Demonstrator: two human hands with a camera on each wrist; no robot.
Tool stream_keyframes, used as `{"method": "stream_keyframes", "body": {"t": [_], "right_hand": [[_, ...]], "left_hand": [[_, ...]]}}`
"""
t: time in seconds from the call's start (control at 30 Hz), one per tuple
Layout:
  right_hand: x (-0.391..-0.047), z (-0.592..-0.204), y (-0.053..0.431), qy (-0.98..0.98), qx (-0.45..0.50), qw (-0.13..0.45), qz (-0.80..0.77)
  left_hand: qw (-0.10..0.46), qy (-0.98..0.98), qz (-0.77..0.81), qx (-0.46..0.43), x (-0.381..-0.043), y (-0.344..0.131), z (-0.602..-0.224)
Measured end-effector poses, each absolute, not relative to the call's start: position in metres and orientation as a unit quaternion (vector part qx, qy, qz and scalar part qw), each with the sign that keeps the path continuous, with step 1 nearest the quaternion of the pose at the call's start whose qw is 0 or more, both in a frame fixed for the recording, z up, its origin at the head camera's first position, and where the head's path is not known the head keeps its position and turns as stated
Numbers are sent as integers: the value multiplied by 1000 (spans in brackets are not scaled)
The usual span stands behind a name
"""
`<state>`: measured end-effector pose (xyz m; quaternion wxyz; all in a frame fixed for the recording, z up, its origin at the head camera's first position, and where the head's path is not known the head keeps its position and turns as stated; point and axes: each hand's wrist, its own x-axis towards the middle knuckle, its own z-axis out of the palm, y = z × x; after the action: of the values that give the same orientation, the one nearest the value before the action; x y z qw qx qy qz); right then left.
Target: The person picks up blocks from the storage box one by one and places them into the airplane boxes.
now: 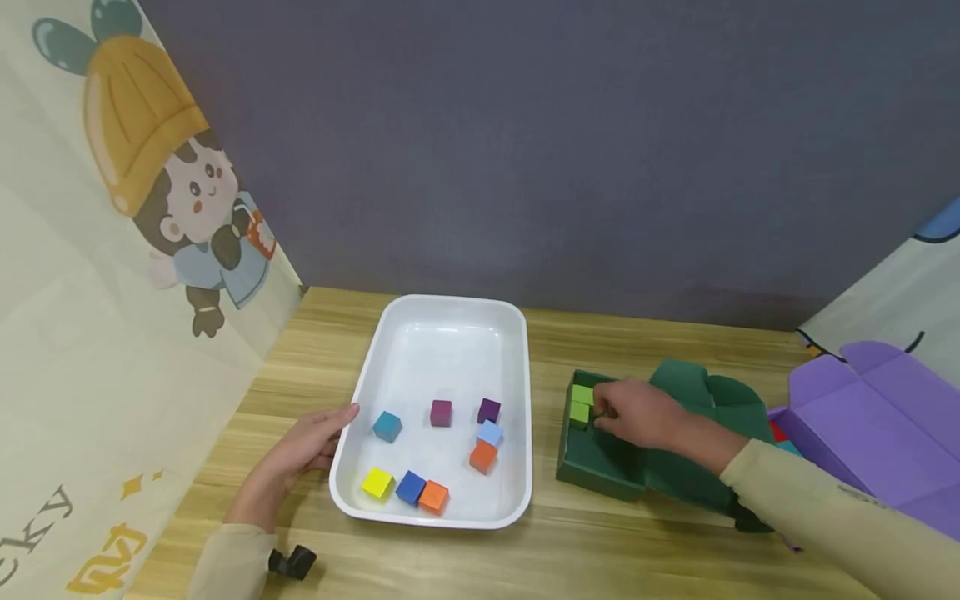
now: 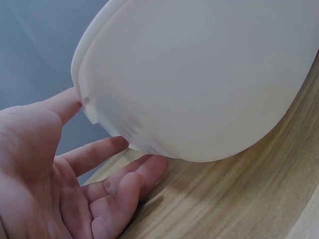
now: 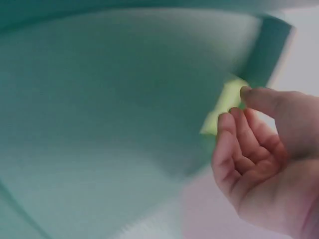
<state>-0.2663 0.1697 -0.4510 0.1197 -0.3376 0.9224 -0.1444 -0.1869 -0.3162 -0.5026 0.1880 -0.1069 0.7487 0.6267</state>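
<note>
My left hand (image 1: 311, 446) holds the left rim of a white tray (image 1: 465, 310), its thumb at the rim and fingertips against the outer wall in the left wrist view. Inside the tray lie several coloured cubes, among them a yellow cube (image 1: 378, 483), a teal cube (image 1: 387, 427) and a purple cube (image 1: 441, 412). My right hand (image 1: 643, 412) reaches into a dark green box (image 1: 600, 479). Its thumb and fingers pinch at a light green cube (image 3: 230, 97), partly hidden by the fingertips. Two light green cubes, the nearer one (image 1: 579, 414) included, show along the box's left wall.
The green box's opened lid (image 1: 708, 396) spreads right, beneath my forearm. Beyond it stands an open purple box (image 1: 847, 417) with red and teal pieces partly visible. A small black object (image 1: 302, 562) lies by my left sleeve. A dark panel (image 1: 525, 167) rises behind the wooden table.
</note>
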Motion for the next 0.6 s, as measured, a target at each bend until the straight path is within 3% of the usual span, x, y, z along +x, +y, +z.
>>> {"method": "stream_keyframes", "body": {"t": [0.27,0.37,0.6], "right_hand": [[-239,-403,174,891,-354,205,-198],[-220,-414,172,900,-346,177,-197],[-181,-453,165,948,-270,55,-162]], "left_hand": [[184,750,626,-112,-187,-315,-503],[185,748,627,-114,-187,-315,-504],[186,749,625,-120,-188,-314,-505]]}}
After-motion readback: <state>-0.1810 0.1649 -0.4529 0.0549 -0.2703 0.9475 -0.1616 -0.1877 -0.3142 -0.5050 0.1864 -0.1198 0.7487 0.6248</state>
